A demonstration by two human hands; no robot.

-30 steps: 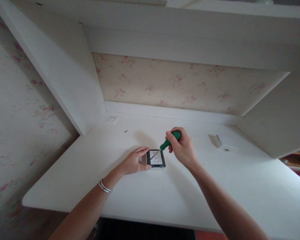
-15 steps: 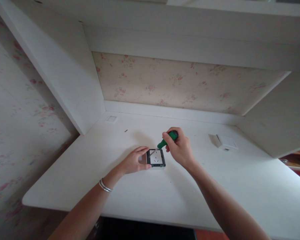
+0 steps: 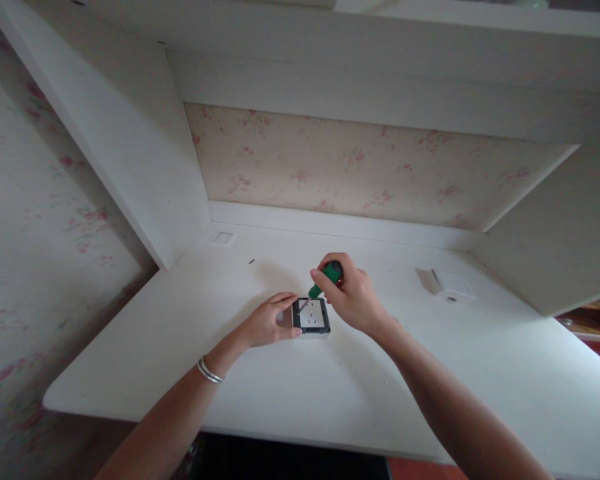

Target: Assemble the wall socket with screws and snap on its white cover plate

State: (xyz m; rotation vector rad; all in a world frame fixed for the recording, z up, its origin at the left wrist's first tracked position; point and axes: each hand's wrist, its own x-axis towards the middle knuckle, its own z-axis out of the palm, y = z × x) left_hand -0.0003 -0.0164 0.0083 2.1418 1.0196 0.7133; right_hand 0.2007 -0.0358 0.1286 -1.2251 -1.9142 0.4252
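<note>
A square wall socket (image 3: 313, 317) with a white face and a dark frame lies flat on the white desk (image 3: 300, 380). My left hand (image 3: 267, 321) grips its left edge, thumb below and fingers above, holding it in place. My right hand (image 3: 353, 298) is closed round the green handle of a screwdriver (image 3: 324, 279). The metal shaft slants down to the left, and its tip rests near the socket's upper left corner. A thin bracelet (image 3: 209, 372) sits on my left wrist.
A white cover plate (image 3: 450, 285) lies on the desk at the right. A small white square piece (image 3: 223, 238) sits at the back left, with a tiny dark screw (image 3: 251, 261) near it. White side panels and flowered wallpaper enclose the desk.
My right hand and the screwdriver have shifted left and tilted more upright, and the tip has moved toward the socket's upper left corner. My left hand has stayed put.
</note>
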